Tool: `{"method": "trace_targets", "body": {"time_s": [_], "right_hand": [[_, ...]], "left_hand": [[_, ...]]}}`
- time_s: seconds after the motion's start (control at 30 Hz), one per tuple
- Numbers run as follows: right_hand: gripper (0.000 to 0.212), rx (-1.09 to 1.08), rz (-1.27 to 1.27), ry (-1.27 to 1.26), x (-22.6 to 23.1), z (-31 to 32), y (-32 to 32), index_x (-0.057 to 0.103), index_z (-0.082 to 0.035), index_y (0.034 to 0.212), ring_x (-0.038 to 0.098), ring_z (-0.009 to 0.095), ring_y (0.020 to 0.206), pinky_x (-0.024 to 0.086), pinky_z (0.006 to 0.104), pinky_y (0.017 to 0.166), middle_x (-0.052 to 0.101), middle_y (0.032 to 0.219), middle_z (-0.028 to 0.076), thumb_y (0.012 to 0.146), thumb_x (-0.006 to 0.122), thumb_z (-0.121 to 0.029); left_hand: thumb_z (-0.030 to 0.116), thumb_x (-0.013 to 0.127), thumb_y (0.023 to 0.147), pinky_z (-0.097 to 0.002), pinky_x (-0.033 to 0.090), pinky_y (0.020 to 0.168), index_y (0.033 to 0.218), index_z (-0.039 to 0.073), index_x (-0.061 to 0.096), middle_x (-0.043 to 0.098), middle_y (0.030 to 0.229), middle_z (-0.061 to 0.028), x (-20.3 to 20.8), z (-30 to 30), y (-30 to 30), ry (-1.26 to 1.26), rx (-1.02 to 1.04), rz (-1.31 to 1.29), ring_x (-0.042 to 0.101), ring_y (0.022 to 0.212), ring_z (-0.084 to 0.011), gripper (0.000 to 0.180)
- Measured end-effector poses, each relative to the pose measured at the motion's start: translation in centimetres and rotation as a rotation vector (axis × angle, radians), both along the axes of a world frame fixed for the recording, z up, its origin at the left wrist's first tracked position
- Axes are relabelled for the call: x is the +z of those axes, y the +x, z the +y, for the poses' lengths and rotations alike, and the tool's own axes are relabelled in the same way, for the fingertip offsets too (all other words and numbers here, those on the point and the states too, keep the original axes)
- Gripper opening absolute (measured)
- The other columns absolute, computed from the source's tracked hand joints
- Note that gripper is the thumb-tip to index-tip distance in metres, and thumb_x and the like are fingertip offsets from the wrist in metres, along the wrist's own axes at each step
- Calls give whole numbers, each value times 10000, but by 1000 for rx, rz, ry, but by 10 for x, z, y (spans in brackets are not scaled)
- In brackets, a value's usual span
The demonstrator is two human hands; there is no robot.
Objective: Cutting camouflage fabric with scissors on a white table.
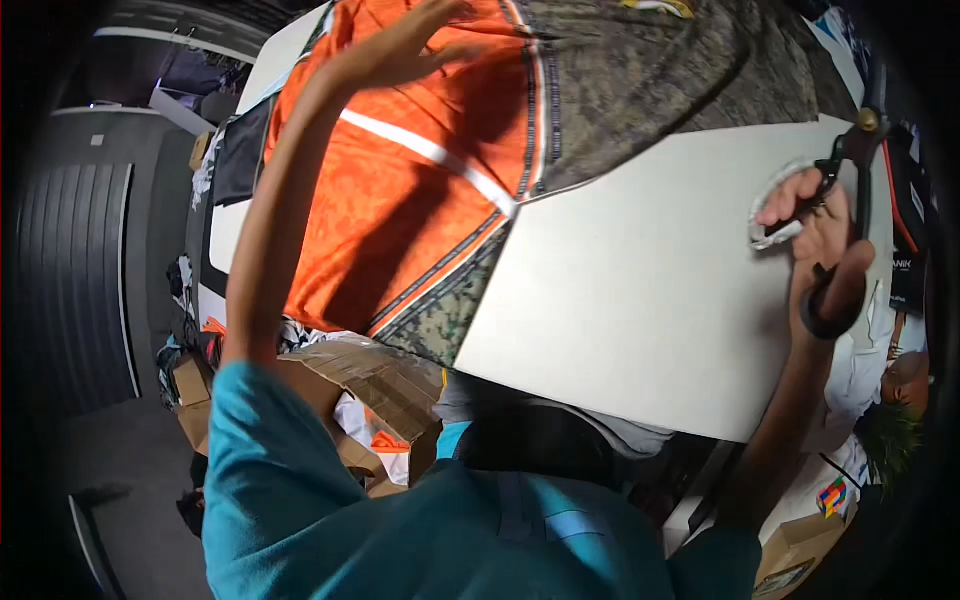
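My left hand [420,48] is stretched out above the orange fabric [370,240], its fingers apart and nothing seen in them. The fabric has white bands, dark striped edging and a camouflage strip along its near edge. Camouflage fabric [640,75] joins it on the right. Over the table's right side, my right hand [822,225] grips large black scissors [858,150], their blades pointing away from me. One handle loop looks wrapped in white material, and my fingers pass through it.
The white table [620,300] spreads in front of me. An open cardboard box [385,385] with cloth in it stands below the near edge. Black folded cloth [245,150] lies at the left edge. A puzzle cube [832,496] and another carton [810,550] are at lower right.
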State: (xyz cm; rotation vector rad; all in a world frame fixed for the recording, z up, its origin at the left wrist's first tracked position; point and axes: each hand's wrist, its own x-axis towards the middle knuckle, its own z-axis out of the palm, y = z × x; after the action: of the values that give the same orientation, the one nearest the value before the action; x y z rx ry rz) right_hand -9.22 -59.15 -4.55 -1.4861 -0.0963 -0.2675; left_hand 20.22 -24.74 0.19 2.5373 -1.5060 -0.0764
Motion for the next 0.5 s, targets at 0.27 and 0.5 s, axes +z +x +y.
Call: {"method": "trace_targets", "body": {"time_s": [0.27, 0.5], "right_hand": [[728, 253, 131, 18, -8, -52, 9, 440, -30, 1110, 508, 183, 830, 421, 329, 793, 483, 908, 84, 897, 431, -726], [643, 35, 116, 177, 12, -35, -11, 442, -48, 1078, 487, 186, 818, 411, 332, 788, 477, 889, 78, 944, 389, -674]], "left_hand": [[197, 572, 939, -386, 481, 689, 1165, 41, 505, 596, 931, -137, -24, 92, -56, -207, 427, 9, 590, 764, -324, 283], [235, 427, 981, -460, 480, 638, 1026, 61, 516, 635, 1005, -167, -100, -10, 142, 27, 505, -318, 633, 804, -370, 201]]}}
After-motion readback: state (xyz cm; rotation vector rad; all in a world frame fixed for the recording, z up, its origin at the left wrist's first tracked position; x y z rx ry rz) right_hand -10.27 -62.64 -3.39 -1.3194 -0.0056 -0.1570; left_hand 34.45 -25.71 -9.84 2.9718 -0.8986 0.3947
